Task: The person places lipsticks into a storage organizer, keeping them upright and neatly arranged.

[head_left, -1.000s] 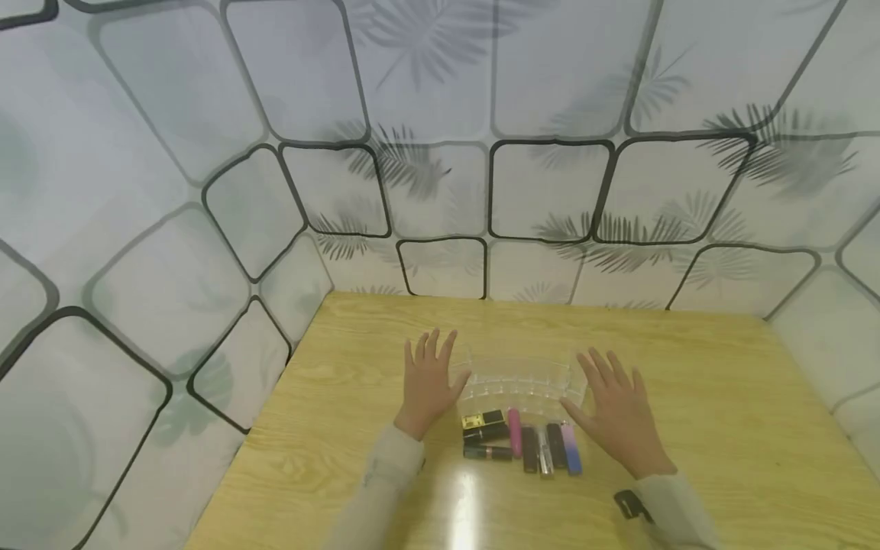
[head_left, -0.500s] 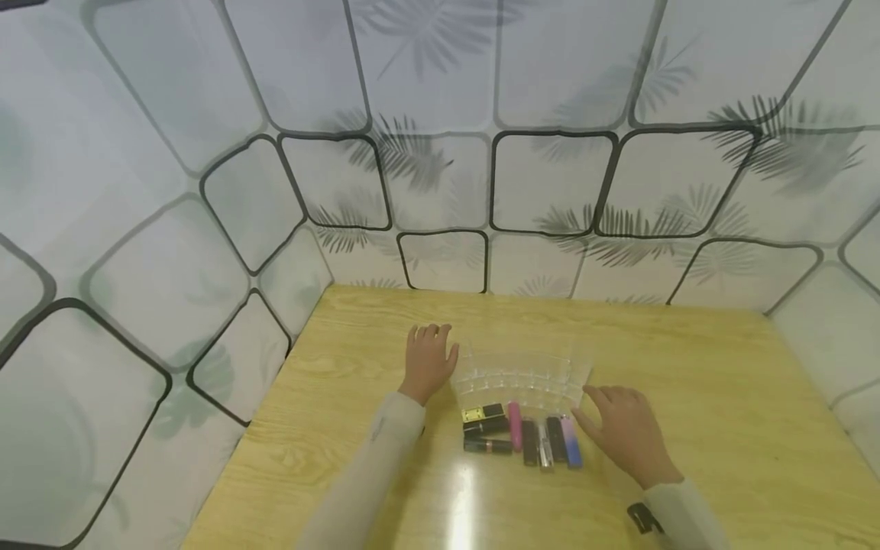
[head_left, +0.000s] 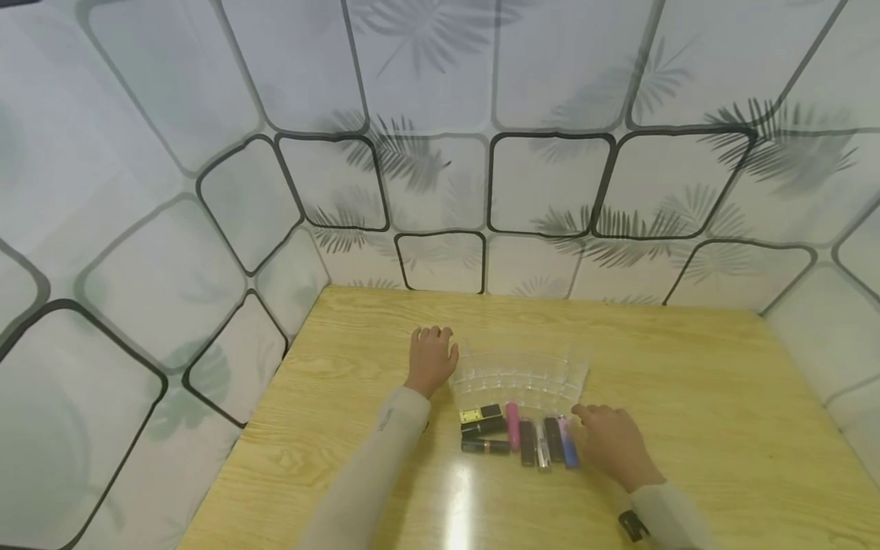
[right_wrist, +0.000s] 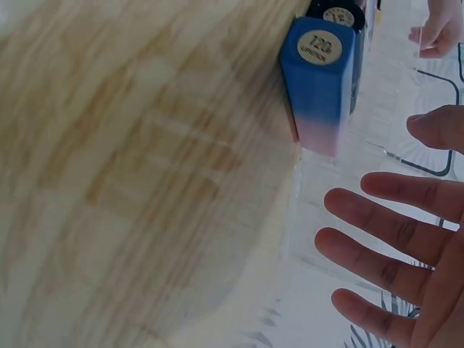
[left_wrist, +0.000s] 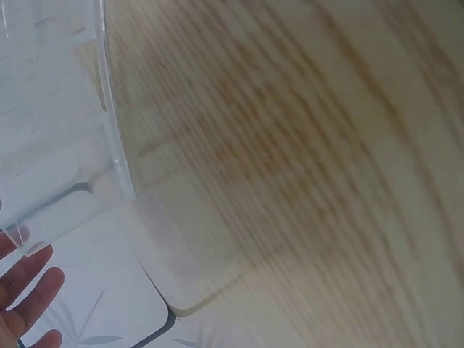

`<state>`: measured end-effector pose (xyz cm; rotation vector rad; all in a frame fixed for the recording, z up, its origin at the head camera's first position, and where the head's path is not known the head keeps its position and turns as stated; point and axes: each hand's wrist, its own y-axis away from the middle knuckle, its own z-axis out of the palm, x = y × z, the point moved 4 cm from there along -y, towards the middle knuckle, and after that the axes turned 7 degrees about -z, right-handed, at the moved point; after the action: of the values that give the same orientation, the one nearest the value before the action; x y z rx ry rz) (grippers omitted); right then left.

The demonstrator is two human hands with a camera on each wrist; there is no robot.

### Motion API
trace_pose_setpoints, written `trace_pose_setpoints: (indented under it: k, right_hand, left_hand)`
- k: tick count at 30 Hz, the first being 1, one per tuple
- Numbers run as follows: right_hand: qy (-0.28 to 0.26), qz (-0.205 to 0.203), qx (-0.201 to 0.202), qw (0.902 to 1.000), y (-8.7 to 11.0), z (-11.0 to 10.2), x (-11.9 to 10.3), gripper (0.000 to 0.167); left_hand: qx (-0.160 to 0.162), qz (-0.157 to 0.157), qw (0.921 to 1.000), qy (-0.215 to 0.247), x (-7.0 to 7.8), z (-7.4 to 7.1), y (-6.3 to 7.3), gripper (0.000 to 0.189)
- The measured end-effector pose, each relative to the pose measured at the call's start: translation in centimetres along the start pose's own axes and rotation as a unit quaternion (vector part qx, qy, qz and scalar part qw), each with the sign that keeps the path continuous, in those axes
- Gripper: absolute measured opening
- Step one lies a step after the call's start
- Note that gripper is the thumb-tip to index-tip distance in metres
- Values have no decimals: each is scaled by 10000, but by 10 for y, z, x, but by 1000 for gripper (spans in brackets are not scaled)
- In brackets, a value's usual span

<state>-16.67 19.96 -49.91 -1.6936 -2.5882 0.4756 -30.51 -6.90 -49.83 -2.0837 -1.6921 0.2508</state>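
Observation:
A clear plastic organizer [head_left: 519, 378] with rows of compartments sits on the table. At its left side is my left hand [head_left: 431, 359]; the left wrist view has those fingers [left_wrist: 36, 290] close by the organizer's corner. My right hand [head_left: 612, 443], fingers spread and slightly bent, hovers beside a blue-and-pink lipstick [right_wrist: 319, 72] marked 120. Left of that lipstick lie a black tube [head_left: 553, 439], a silver tube [head_left: 542, 447], another black tube [head_left: 527, 443] and a pink tube [head_left: 512, 426]. A gold-and-black lipstick [head_left: 481, 414] and further dark tubes [head_left: 485, 445] lie farthest left.
The light wooden table [head_left: 687, 382] extends on both sides of the organizer. Patterned fabric walls [head_left: 440, 183] rise behind it and at the left and right. Light reflects off the table [head_left: 459, 504] in front of the lipsticks.
My right hand has come down and toward me from the organizer's right side to the blue-and-pink lipstick. My left hand has lowered, its fingers bending at the organizer's left side.

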Motion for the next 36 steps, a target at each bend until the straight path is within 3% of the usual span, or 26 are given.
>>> trace_pose_setpoints:
  k: [9, 21, 36]
  right_hand:
    - [223, -201, 259, 9992, 0, 12, -3, 20]
    - [378, -63, -70, 9992, 1, 15, -4, 18]
    - [412, -178, -28, 9990, 2, 20, -7, 20]
  left_hand:
    - [-202, -120, 9997, 43, 0, 6, 0, 21]
    - [-197, -225, 9996, 13, -2, 5, -1, 14]
    - [-204, -299, 9993, 48, -6, 10, 0, 13]
